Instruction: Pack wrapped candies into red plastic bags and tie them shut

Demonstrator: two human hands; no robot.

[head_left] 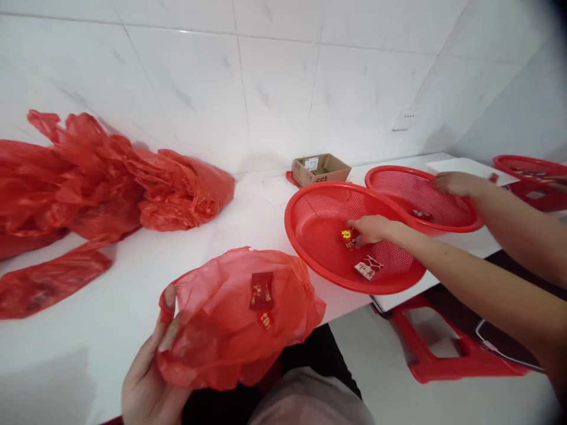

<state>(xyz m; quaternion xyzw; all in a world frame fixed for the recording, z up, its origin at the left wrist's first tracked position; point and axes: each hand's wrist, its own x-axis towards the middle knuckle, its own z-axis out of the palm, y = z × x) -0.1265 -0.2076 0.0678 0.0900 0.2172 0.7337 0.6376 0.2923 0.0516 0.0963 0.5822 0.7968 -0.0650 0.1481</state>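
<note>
My left hand grips the edge of a crumpled red plastic bag at the table's near edge, thumb on top; small red packets show through the bag. My right hand reaches into a large red mesh basket, and its fingers pinch a small red-and-gold packet. A red-and-white packet lies loose in the same basket, nearer to me.
Another person's hand reaches into a second red basket behind the first. A heap of red plastic bags lies at the left, and a small cardboard box stands by the tiled wall. A red stool stands below the table's edge.
</note>
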